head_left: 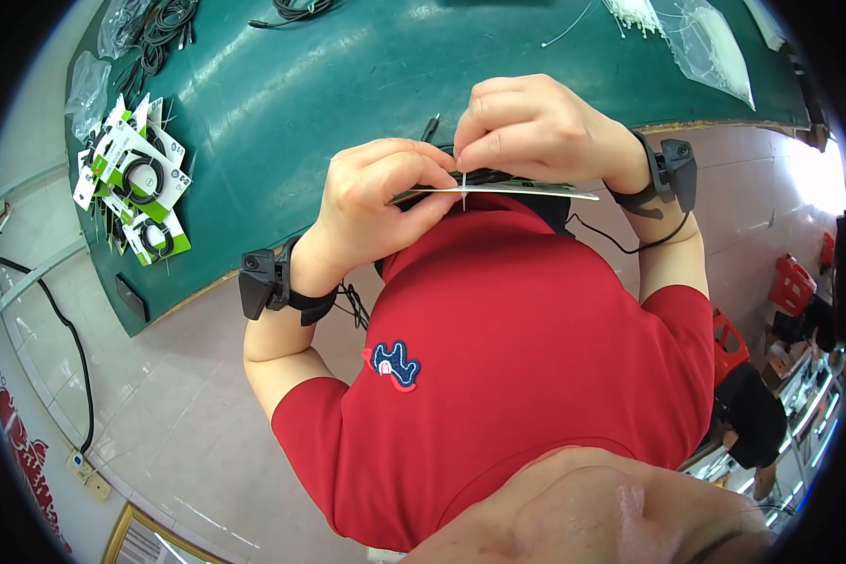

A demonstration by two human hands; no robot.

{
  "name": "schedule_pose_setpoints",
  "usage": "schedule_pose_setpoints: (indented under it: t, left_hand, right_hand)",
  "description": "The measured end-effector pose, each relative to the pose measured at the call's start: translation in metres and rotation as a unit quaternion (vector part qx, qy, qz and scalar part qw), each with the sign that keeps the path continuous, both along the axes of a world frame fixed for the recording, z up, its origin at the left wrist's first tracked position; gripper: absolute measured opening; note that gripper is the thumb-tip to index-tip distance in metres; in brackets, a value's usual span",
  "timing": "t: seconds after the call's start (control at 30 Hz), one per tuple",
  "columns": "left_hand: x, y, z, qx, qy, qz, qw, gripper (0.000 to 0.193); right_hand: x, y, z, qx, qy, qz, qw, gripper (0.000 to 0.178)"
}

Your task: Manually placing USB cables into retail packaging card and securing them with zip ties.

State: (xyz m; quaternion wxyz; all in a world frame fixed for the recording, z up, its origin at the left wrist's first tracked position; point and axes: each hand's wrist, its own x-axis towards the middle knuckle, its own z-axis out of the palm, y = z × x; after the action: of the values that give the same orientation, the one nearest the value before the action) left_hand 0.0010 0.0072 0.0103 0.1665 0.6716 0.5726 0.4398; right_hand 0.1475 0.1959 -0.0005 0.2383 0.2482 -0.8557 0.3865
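A thin card (pixel 531 190), seen almost edge-on, stands close against my red shirt at the table's near edge. My left hand (pixel 378 191) is closed on its left end, thumb and fingers pinching near a thin white cable tie (pixel 464 184). My right hand (pixel 539 132) is above the card with its fingertips pinched together on the tie's upper part. A black cable (pixel 487 175) lies bundled along the card's far side, partly hidden by my fingers. One metal-tipped plug (pixel 430 127) of a cable sticks up past my left fingers.
Carded black cables (pixel 139 183) are piled on the green table (pixel 282 122) at the left. Coiled cables (pixel 166 33) and clear plastic bags (pixel 88 92) lie behind them. Loose white ties (pixel 634 13) and a bag of ties (pixel 712 52) sit far right. Red stools (pixel 792 285) stand right.
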Motion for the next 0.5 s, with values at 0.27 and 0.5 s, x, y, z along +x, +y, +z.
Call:
schedule_pose_setpoints:
  t: [0.27,0.5]
  left_hand:
    - [-0.006,0.003,0.008,0.021,0.005,0.049,0.999,0.018]
    - [-0.025,0.018,0.009,0.166,0.099,0.241,0.951,0.019]
  right_hand:
    - [-0.002,0.01,0.019,0.039,0.058,-0.121,0.99,0.012]
    - [0.003,-0.014,0.011,-0.266,-0.025,-0.308,0.913,0.008]
